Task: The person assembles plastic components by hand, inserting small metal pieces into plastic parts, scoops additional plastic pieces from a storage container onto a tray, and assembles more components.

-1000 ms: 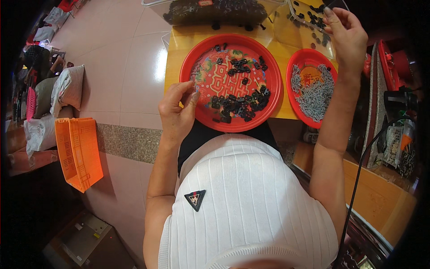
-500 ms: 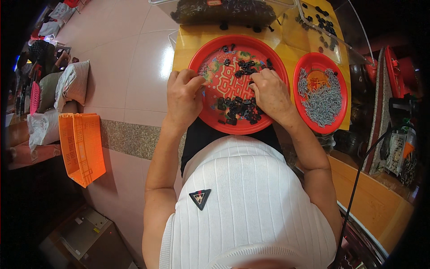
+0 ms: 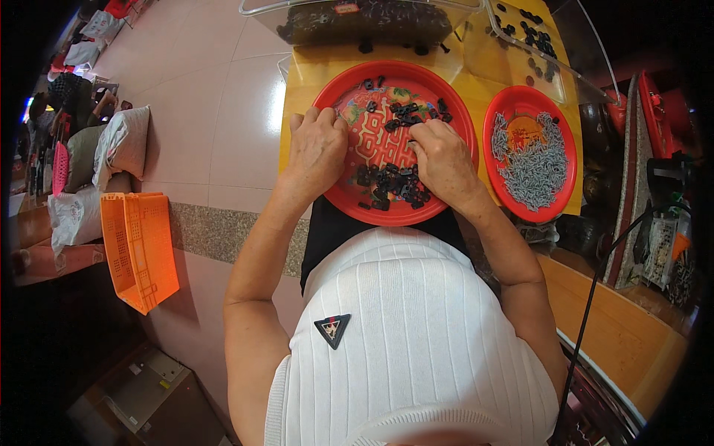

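A large round red plate [image 3: 446, 100] with a red-and-white pattern stands on a yellow table [image 3: 301, 89] and holds several small black parts [image 3: 390, 186]. My left hand [image 3: 316, 149] rests on the plate's left rim, fingers curled. My right hand [image 3: 442, 160] lies over the plate's middle, fingertips pinched among the black parts; what it grips is hidden. A smaller red plate [image 3: 565, 149] to the right holds a heap of small grey metal pieces [image 3: 532, 167].
Clear plastic trays [image 3: 357, 15] with more black parts stand at the table's far edge. An orange crate [image 3: 137, 245] and stuffed white sacks [image 3: 123, 145] sit on the pink tiled floor to the left. Red items and a black cable [image 3: 595, 297] crowd the right.
My right hand came back from the far clear tray to the middle of the large plate. My left hand stayed at the plate's left rim.
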Demonstrator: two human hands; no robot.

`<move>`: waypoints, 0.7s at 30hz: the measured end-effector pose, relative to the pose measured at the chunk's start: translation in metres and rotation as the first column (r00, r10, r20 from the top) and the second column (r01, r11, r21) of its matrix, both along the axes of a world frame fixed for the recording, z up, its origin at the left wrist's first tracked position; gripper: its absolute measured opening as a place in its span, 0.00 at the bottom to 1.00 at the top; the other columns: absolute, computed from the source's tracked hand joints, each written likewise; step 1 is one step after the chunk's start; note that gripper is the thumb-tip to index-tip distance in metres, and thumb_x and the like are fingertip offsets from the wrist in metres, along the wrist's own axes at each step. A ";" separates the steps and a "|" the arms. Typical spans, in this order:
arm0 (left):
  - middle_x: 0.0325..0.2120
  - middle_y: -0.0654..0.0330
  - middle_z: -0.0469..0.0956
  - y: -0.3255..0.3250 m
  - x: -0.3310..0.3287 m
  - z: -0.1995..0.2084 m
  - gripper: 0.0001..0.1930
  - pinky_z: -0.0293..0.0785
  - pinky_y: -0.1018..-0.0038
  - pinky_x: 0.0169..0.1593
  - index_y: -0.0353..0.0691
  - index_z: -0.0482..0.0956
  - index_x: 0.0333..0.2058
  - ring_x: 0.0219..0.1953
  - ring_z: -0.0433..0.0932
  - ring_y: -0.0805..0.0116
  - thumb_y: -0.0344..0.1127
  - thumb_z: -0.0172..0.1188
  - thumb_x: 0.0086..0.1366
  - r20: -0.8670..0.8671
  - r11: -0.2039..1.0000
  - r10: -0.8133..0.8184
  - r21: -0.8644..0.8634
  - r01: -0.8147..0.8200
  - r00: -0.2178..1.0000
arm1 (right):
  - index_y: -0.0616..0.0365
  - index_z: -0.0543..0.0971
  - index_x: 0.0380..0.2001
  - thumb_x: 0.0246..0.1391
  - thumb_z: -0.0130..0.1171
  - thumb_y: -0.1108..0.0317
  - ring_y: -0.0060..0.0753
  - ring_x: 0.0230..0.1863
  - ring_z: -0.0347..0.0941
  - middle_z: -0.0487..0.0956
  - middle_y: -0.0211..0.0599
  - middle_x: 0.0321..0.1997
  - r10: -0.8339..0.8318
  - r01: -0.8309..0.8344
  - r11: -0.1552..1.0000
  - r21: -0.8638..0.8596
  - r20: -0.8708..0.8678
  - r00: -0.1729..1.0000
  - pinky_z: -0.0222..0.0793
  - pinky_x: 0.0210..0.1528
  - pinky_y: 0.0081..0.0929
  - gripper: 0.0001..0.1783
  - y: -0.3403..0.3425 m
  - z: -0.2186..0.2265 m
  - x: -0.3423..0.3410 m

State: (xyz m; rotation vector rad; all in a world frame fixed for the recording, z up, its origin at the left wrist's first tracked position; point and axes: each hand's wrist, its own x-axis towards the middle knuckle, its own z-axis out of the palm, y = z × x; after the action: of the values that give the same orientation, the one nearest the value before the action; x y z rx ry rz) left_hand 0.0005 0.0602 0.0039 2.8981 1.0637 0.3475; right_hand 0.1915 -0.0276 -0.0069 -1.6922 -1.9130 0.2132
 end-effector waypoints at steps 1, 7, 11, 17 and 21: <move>0.25 0.56 0.69 -0.001 0.000 0.000 0.07 0.60 0.66 0.39 0.37 0.72 0.24 0.33 0.68 0.58 0.23 0.54 0.42 0.000 1.000 -0.002 0.000 0.002 1.000 | 0.63 0.70 0.27 0.41 0.54 0.78 0.49 0.32 0.67 0.69 0.47 0.26 -0.006 0.007 0.999 0.032 -0.040 0.999 0.64 0.35 0.37 0.06 -0.001 0.000 -0.001; 0.26 0.53 0.68 -0.009 0.002 -0.002 0.10 0.60 0.63 0.39 0.35 0.69 0.30 0.34 0.68 0.55 0.24 0.50 0.45 -0.092 0.999 -0.025 0.027 0.028 0.995 | 0.65 0.68 0.26 0.45 0.51 0.78 0.50 0.29 0.70 0.71 0.49 0.25 -0.062 0.067 0.998 0.007 -0.300 0.952 0.65 0.30 0.34 0.04 -0.006 0.006 -0.003; 0.25 0.54 0.70 -0.007 -0.001 -0.004 0.12 0.59 0.65 0.39 0.36 0.71 0.32 0.33 0.69 0.57 0.24 0.52 0.44 -0.048 0.999 -0.026 0.017 0.027 0.999 | 0.65 0.68 0.27 0.45 0.51 0.78 0.42 0.27 0.71 0.71 0.47 0.24 -0.103 0.095 0.995 -0.040 -0.336 0.936 0.65 0.29 0.29 0.04 -0.011 0.011 -0.003; 0.24 0.56 0.70 -0.006 -0.011 -0.006 0.15 0.58 0.65 0.37 0.41 0.73 0.33 0.32 0.69 0.58 0.24 0.53 0.42 0.100 0.999 -0.029 0.029 0.026 0.995 | 0.65 0.70 0.31 0.46 0.52 0.78 0.19 0.26 0.65 0.70 0.35 0.22 -0.122 0.071 0.990 -0.122 -0.479 0.870 0.64 0.29 0.19 0.06 -0.016 0.005 0.000; 0.23 0.58 0.69 -0.007 -0.014 -0.007 0.12 0.57 0.66 0.36 0.41 0.73 0.28 0.31 0.68 0.59 0.23 0.54 0.39 0.240 1.000 -0.004 0.028 -0.003 0.971 | 0.64 0.71 0.32 0.49 0.51 0.78 0.14 0.26 0.65 0.71 0.26 0.24 -0.183 0.065 0.977 -0.202 -0.645 0.742 0.63 0.28 0.14 0.05 -0.018 0.004 0.001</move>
State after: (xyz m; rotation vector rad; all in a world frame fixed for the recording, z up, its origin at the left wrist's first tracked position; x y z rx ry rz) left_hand -0.0136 0.0529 -0.0035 2.7871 1.0260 0.6978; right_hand 0.1928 -0.0451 -0.0025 -1.5481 -1.2632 0.8284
